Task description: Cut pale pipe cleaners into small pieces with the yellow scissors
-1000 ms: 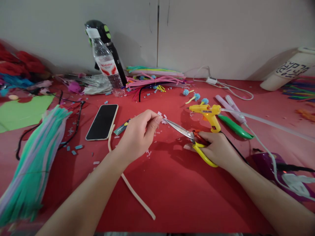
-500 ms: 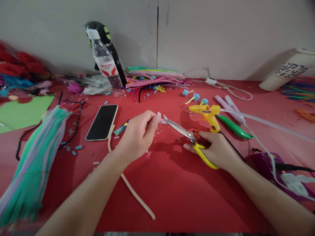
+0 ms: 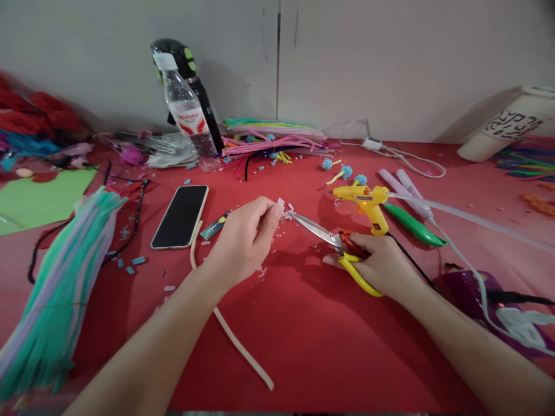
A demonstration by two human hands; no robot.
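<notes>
My left hand (image 3: 247, 234) is closed in a pinch, with a short pale pink piece (image 3: 281, 203) showing at its fingertips, perhaps cut pipe cleaner. My right hand (image 3: 377, 260) grips scissors (image 3: 318, 230) by their red and yellow handles. The blade tips point toward the left fingertips, a small gap away. Beneath the tips lie several small pale pink snippets (image 3: 288, 215) on the red table. A long pale cord-like strip (image 3: 245, 349) passes under my left wrist, one end near the phone (image 3: 180, 216).
Right of centre lies a yellow glue gun (image 3: 362, 198) with a clear glue stick in its back, beside a green knife-like tool (image 3: 416, 225). A pipe cleaner bundle (image 3: 65, 289) is at left. Behind stand a plastic bottle (image 3: 188, 115) and a tilted paper cup (image 3: 503, 127). A purple power strip (image 3: 466, 289) sits right.
The scissors have shifted very slightly down and left, their tips a little lower beside the snippets. My left hand stays practically where it was, with the pale pink piece at its fingertips.
</notes>
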